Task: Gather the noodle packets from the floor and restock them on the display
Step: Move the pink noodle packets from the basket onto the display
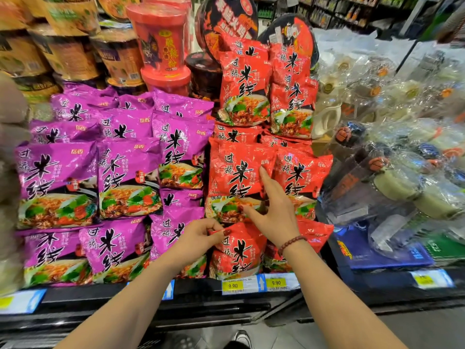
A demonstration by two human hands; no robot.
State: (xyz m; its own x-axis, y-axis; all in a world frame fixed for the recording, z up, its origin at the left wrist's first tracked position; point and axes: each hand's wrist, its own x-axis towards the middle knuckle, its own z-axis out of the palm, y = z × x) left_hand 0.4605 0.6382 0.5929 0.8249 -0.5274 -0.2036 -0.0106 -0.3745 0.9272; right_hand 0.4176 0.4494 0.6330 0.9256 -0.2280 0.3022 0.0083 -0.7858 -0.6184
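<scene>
At the front edge of the display shelf (201,291), near its middle, the left hand (198,233) pinches the top left corner of a red noodle packet (241,250), its thumb and curled fingers (211,224) clamped together on the crimped seam. This packet stands upright in the front row, its lower edge just behind the yellow price tags (232,285) on the shelf lip. The right hand (273,212), with a dark red bead bracelet (290,244) on its wrist, is spread open above the packet: the index finger (265,177) points straight up and lies against a second red packet (236,177) in the row behind, while the thumb reaches left across that packet's lower part. The other fingers are straight and apart, gripping nothing. More red packets (245,81) are stacked higher toward the back of the shelf. The left half of the shelf is filled with purple packets (125,177) of the same design, in overlapping rows from front edge to back. Behind them stand tubs of cup noodles (163,39), red and tan. Toward the shelf's right end lie goods wrapped in clear plastic (392,172), blurred. A shoe (242,338) shows on the floor below the front edge.
</scene>
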